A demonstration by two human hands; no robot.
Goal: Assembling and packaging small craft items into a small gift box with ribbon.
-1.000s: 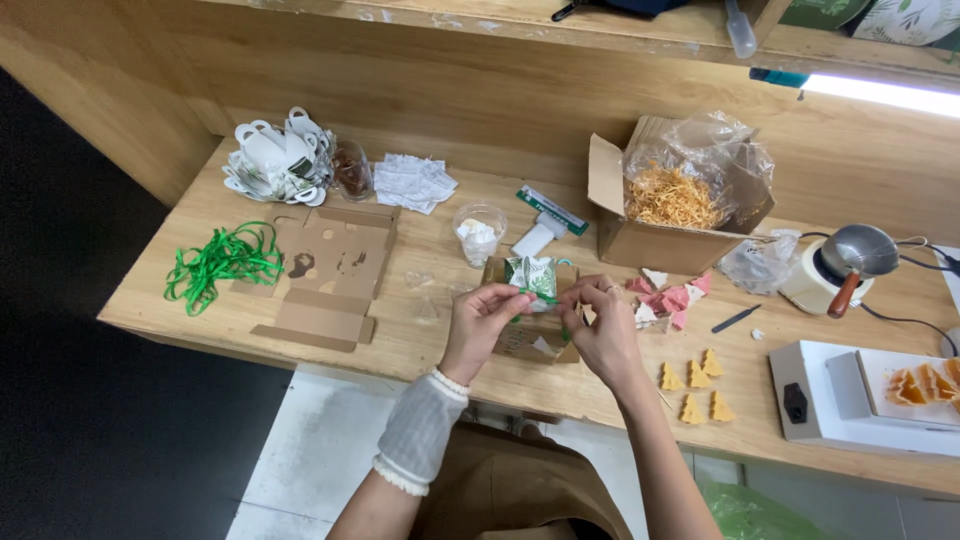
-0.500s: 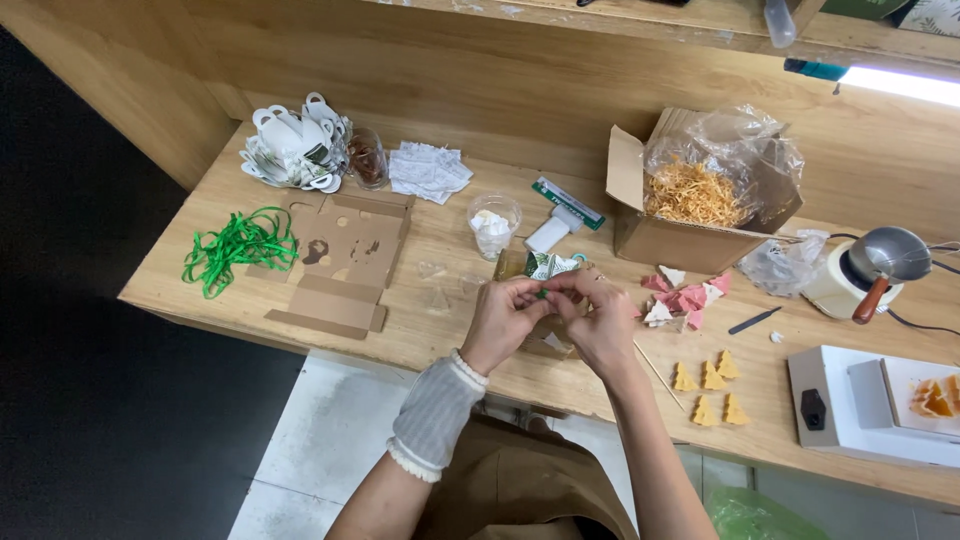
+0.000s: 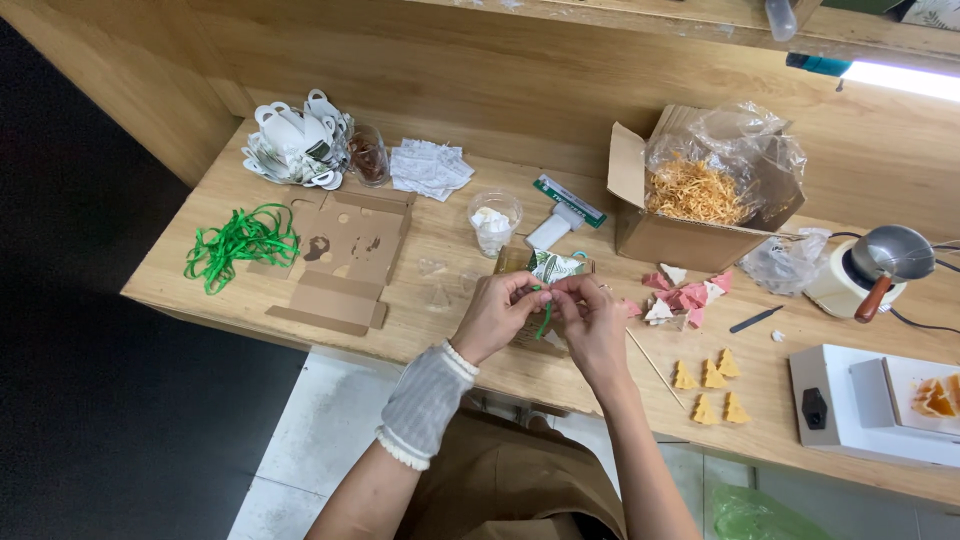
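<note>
**Ribbon may slip from your pinch**

Your left hand (image 3: 492,318) and right hand (image 3: 592,322) are pinched shut on a green ribbon (image 3: 544,318), fingertips nearly touching, just above the small kraft box (image 3: 553,268). Loosen either pinch and the knot could slacken. Beyond your fingers, a tug could nudge the plastic cup (image 3: 493,222)

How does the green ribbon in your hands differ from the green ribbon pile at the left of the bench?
The green ribbon in hand is a single short strand; the ribbon pile is a tangle of many loops. The strand is pinched between the left hand and right hand over a small box; the pile lies loose and untouched on the wooden bench. Both look the same bright green.
</note>
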